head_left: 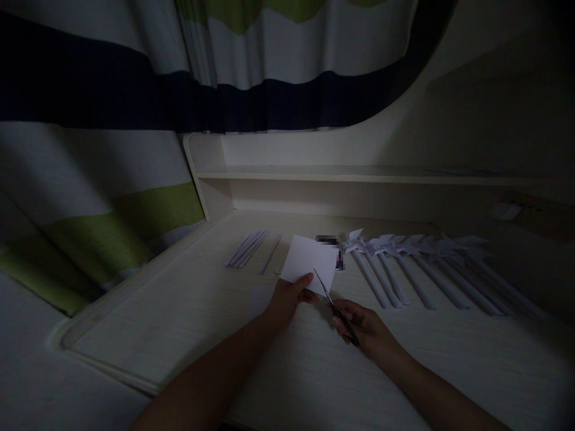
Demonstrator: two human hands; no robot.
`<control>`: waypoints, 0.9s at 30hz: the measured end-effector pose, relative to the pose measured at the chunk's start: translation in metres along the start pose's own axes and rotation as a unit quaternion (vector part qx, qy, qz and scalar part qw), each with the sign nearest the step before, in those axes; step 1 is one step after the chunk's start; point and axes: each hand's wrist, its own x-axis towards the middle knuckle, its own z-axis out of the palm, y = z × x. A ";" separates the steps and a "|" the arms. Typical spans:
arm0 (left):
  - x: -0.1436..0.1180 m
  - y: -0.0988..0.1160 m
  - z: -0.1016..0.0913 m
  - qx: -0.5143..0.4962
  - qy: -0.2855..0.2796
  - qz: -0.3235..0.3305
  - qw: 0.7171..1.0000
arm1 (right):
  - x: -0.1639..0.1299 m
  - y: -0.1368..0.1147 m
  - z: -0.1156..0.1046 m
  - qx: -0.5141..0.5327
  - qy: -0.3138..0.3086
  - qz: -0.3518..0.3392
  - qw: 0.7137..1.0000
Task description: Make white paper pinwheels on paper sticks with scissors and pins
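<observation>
**Desk items: paper square, scissors, pinwheels, strips**

Item 1. White paper square (311,261), one. Held above the desk (188,311) near its middle, pinched at its near left corner by the left hand (287,299), thumb on top.

Item 2. Scissors (335,305), one pair, dark handles. Gripped by the right hand (366,329), fingers curled through and around the handles. The blades point far-left and meet the near edge of the paper square.

Item 3. Paper pinwheels (404,263) on rolled white sticks, lying in a row on the desk to the right of the square, heads far, sticks running near-right. About eight; the dim light makes the exact count uncertain.

Item 4. Thin paper strips (247,248), a small bundle of several to the far left of the square, plus one single strip (271,254) just right of the bundle.

Item 5. Shelf (341,175), one, fixed along the far edge of the desk. Contents too dark to tell.

Item 6. Striped curtain (103,179), one, white, navy and green, hanging at the left and far side.
</observation>
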 end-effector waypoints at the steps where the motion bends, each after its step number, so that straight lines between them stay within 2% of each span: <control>1: 0.000 0.000 0.000 0.000 0.001 0.002 1.000 | 0.000 0.000 0.000 -0.001 0.000 0.000 1.000; 11: 0.002 0.000 -0.002 -0.057 -0.014 0.005 0.998 | -0.002 -0.013 0.006 -0.003 -0.004 0.005 1.000; 15: 0.004 0.003 -0.004 -0.070 0.005 0.010 0.997 | -0.001 -0.016 0.009 -0.009 0.002 0.020 1.000; 20: 0.003 0.012 -0.006 -0.079 0.025 0.032 0.996 | 0.003 -0.008 0.005 0.011 0.023 0.037 0.999; 23: 0.002 0.014 -0.008 -0.063 -0.006 0.044 0.997 | 0.005 -0.010 -0.003 0.053 0.070 0.028 0.996; 27: -0.001 0.010 -0.011 -0.002 -0.095 -0.004 0.995 | 0.004 -0.029 -0.017 0.110 0.116 -0.004 0.987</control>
